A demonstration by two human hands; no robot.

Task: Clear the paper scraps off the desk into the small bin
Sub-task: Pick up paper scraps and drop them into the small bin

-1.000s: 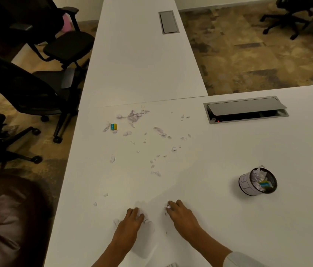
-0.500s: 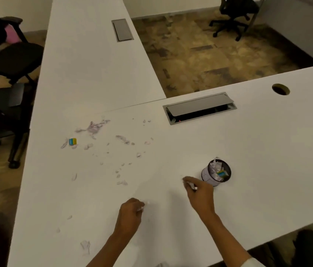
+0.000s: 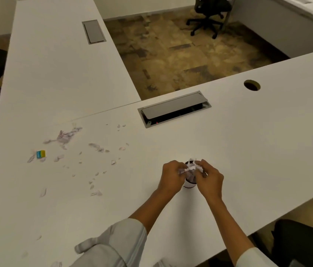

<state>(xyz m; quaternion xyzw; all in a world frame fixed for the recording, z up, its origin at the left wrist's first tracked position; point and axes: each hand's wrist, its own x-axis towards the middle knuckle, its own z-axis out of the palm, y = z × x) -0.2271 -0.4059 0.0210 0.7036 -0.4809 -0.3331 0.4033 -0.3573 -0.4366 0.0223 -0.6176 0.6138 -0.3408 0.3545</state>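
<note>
Both hands meet over the small bin (image 3: 188,185), which stands on the white desk (image 3: 248,151) near its front edge, mostly hidden behind the fingers so that only its lower white wall and a bit of dark rim show. The left hand (image 3: 172,177) has its fingers curled in around a wad of crumpled paper (image 3: 190,168) right above the bin's mouth, and the right hand (image 3: 210,179) pinches at the same wad from the other side; whether each hand grips a separate piece is hard to tell, since the paper blurs together. Well off to the left, loose paper scraps (image 3: 96,146) lie scattered across the desk, with a larger crumpled clump (image 3: 64,136) toward the far side and a small blue-and-yellow block (image 3: 41,154) just beside a few shreds. A grey cable hatch (image 3: 174,108) sits propped open beyond the bin, and 1 round grommet hole (image 3: 252,85) lies farther right. Pale sleeves (image 3: 121,241) cover both forearms near the lower edge.
</note>
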